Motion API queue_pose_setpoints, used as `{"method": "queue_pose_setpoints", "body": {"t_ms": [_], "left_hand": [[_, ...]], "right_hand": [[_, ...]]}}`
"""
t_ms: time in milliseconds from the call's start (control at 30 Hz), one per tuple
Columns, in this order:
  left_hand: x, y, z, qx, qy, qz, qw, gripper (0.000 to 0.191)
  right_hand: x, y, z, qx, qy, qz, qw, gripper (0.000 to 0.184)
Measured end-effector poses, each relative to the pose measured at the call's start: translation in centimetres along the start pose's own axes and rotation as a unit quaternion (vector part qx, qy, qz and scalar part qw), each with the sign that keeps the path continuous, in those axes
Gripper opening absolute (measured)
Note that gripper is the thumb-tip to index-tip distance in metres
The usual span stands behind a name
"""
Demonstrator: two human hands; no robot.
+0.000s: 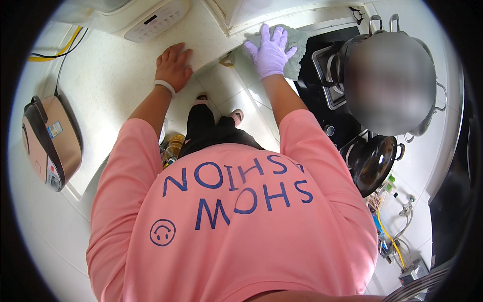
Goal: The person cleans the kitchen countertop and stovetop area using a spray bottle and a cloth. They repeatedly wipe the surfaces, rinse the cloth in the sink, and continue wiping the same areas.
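My right hand (269,53), in a thin lilac glove, lies spread over a grey-green cloth (297,45). It holds the cloth down at the counter edge, beside the black glass gas hob (315,43). Folds of the cloth stick out past the fingers on the right. My bare left hand (173,64) rests near the front edge of the pale speckled countertop (113,75), with nothing in it. A white band circles that wrist.
A rice cooker (62,136) stands at the left, and a white appliance with a control panel (156,20) at the back. On the hob are a large metal pot (426,126), mostly blurred, and a black lidded pan (377,162). Tiled floor (222,83) lies below the counter edge.
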State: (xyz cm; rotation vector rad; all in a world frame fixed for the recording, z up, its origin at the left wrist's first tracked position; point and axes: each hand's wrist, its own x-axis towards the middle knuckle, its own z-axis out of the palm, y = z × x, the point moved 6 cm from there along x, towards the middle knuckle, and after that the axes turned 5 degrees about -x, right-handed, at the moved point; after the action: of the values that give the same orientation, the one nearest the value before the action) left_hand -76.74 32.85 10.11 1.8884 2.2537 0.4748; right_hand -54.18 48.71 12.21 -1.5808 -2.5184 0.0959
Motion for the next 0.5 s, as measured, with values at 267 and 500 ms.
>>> {"method": "queue_pose_setpoints", "body": {"t_ms": [267,500], "left_hand": [[0.2,-0.1,0.0,0.006,0.006,0.009,1.000,0.050],[0.3,-0.6,0.1,0.028,0.008,0.007,1.000,0.049]], "right_hand": [[-1.8,1.6,0.2,-0.058,-0.039,0.072,0.995,0.093],[-2.8,2.5,-0.1,-0.062,0.009,0.009,0.998,0.076]]}}
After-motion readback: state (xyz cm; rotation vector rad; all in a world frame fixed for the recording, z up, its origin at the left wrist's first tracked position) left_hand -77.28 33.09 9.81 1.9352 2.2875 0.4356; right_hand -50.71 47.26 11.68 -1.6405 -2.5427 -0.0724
